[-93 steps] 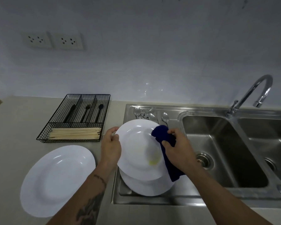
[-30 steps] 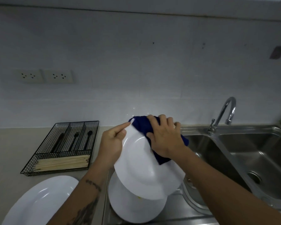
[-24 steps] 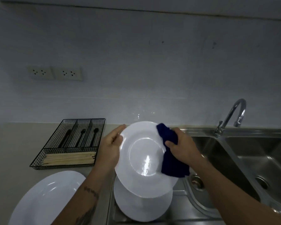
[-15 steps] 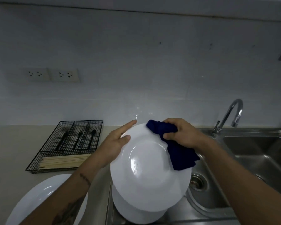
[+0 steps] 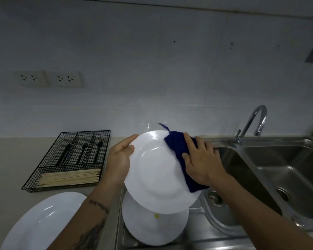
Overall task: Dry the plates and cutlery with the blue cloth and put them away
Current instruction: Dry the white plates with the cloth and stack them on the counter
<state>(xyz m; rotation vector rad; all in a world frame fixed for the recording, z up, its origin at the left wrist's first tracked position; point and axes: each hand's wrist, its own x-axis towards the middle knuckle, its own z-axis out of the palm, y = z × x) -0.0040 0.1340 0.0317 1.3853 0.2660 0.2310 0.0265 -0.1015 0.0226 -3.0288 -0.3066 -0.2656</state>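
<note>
Hands on plate, cloth

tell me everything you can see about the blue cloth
The blue cloth is dark navy and looks like a thick knitted or woven fabric, folded into a long pad. A loose thread or corner sticks up at its top end. It lies on the right side of the held plate, running from the top rim down past the lower right edge. The right hand presses it flat against the plate with spread fingers. The left hand holds the plate's opposite rim.
</note>
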